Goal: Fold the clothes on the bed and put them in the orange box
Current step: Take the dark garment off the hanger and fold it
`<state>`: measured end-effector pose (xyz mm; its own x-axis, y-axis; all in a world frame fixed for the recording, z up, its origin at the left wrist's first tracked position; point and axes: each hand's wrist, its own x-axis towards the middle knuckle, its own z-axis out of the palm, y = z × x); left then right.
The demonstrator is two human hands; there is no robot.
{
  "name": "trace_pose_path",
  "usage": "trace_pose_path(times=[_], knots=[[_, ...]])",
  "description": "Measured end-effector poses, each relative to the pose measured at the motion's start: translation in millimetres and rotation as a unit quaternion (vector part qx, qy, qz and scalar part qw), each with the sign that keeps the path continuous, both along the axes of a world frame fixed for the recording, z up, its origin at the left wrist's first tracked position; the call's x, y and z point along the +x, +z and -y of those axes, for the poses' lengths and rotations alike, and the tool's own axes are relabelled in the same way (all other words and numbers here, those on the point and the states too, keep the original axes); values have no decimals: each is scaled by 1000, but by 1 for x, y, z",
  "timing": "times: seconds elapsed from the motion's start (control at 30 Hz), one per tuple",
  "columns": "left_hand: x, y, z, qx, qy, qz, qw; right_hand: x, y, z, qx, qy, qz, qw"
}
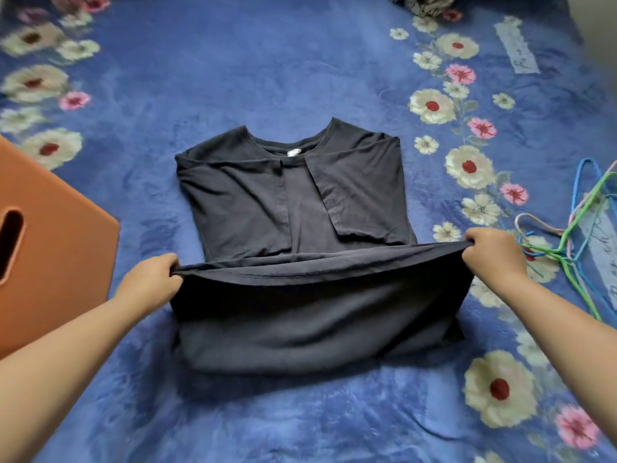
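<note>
A dark grey T-shirt (300, 208) lies on the blue flowered bed cover (267, 78) with its collar at the far end and both sleeves folded inward over its body. My left hand (152, 282) grips the left corner of the shirt's bottom hem. At the right corner of the same hem, my right hand (490, 259) holds the cloth in curled fingers. The hem is lifted off the bed and stretched between the two hands, over the shirt's middle. The orange box (56, 242) stands at the left edge of the view, close to my left hand.
Several coloured wire hangers (581, 235) lie on the bed at the right, just beyond my right hand. A bundle of patterned cloth (422, 3) sits at the far edge of the bed.
</note>
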<state>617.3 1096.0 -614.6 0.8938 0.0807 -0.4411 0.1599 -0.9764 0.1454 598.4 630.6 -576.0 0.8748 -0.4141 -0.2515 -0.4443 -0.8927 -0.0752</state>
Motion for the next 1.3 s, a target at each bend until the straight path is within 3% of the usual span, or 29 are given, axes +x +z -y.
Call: trace_pose_path(times=[0.13, 0.27, 0.53, 0.7, 1.1, 1.3], knots=[[19, 21, -2, -176, 132, 94, 971, 12, 15, -5, -9, -13, 58, 998], [47, 40, -3, -278, 229, 168, 918, 38, 36, -3, 63, -10, 84, 994], [129, 49, -2, -355, 338, 193, 850, 129, 62, -7, 128, -60, 135, 981], [180, 21, -5, -364, 414, 203, 809, 193, 40, -9, 159, -88, 132, 974], [266, -49, -10, -267, 466, 277, 797, 293, -26, -16, 25, -74, 99, 992], [295, -59, -13, -165, 407, 255, 862, 325, -54, -20, -17, -79, 94, 992]])
